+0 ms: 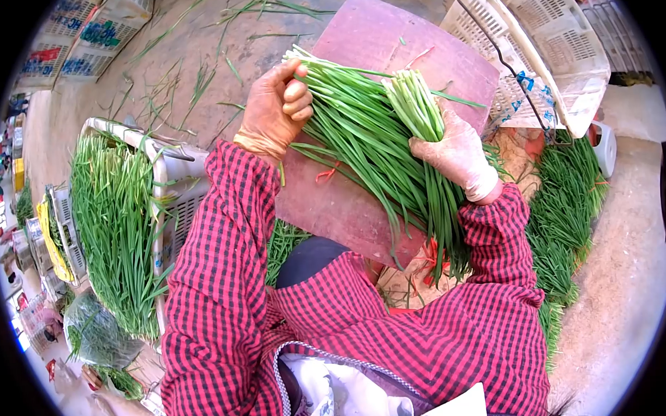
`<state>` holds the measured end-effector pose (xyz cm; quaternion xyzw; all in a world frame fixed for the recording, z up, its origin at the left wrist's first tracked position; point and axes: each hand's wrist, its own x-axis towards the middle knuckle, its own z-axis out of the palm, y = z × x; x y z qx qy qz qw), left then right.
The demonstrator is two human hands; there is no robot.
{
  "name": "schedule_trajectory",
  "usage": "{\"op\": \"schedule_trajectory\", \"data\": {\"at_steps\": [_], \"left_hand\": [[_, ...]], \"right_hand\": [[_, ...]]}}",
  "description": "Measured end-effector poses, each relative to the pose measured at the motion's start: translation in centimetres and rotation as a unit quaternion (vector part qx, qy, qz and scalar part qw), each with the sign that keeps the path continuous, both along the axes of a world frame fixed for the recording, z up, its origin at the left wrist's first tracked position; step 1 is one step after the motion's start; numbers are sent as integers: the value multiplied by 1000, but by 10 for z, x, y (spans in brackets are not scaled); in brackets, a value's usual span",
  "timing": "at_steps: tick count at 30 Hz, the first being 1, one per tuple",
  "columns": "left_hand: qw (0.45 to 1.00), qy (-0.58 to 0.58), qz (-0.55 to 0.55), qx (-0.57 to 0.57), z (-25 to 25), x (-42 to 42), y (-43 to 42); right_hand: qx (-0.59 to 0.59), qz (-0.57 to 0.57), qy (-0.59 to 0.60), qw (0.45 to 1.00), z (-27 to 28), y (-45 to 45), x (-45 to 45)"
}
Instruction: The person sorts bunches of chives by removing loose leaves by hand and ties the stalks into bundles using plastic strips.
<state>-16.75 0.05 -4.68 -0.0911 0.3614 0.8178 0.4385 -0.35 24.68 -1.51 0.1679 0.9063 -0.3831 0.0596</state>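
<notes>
A bunch of garlic chives (415, 106) is gripped in my right hand (454, 154), its pale cut ends pointing up and its green leaves hanging down past the board. My left hand (276, 103), in a thin glove, is closed, with its fingers curled beside the pale ends of a larger pile of chives (344, 108). Whatever those fingers hold, if anything, is hidden. The pile lies slantwise across a reddish board (322, 197) in front of me. A small red tie (327, 174) rests on the board near the leaves.
On the left stands a white crate (172, 166) packed with upright chives (113, 223). Bundled chives (568, 207) line the floor at right, below a tilted white plastic basket (518, 55). Loose leaves (197, 88) litter the ground. A clear plastic bag (102, 330) sits lower left.
</notes>
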Motion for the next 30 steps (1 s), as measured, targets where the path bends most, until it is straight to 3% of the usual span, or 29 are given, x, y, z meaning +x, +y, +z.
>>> {"op": "schedule_trajectory", "data": {"at_steps": [2,4,6,9,11,13,14,15,16,18,20,21,22,23,26,28,30], "left_hand": [[986,-26,29,161,-6,1,-5],[981,-17,33,188,4,1,-11],[953,37,66,293,18,-2,-25],[929,93,183,307,44,-3,-68],[945,142,202,216,54,8,-113],[951,230,154,-138,55,36,-158],[906,201,93,-360,61,51,-171],[830,235,-31,-504,36,61,-200],[716,278,-80,-635,33,82,-204],[503,362,-176,-764,45,102,-206],[441,495,-71,-745,18,121,-187],[608,397,-94,-681,35,122,-157],[682,397,-77,-609,24,126,-140],[700,428,-72,-567,17,130,-117],[593,578,-145,-542,23,135,-53],[528,610,-153,-570,11,135,-32],[539,583,-202,-573,1,124,-27]], "right_hand": [[20,0,-13,1000,-5,2,0],[39,1,-24,999,-7,3,-1],[70,0,-49,996,-7,2,-2],[57,-13,-36,998,-2,-2,-3],[56,-8,-27,998,-3,-1,-1],[57,0,-15,998,-8,4,0],[-18,20,5,1000,-12,10,1],[-91,43,25,995,-12,15,-2],[-91,62,43,993,-4,18,-5],[11,71,-10,997,44,1,-13],[56,136,4,989,101,-29,-43],[121,163,47,978,101,-40,-53],[173,173,47,968,102,-56,-65],[189,176,46,965,98,-72,-75],[300,181,51,935,14,-100,-101],[268,163,12,949,5,-104,-109],[252,192,-14,948,13,-100,-105]]}}
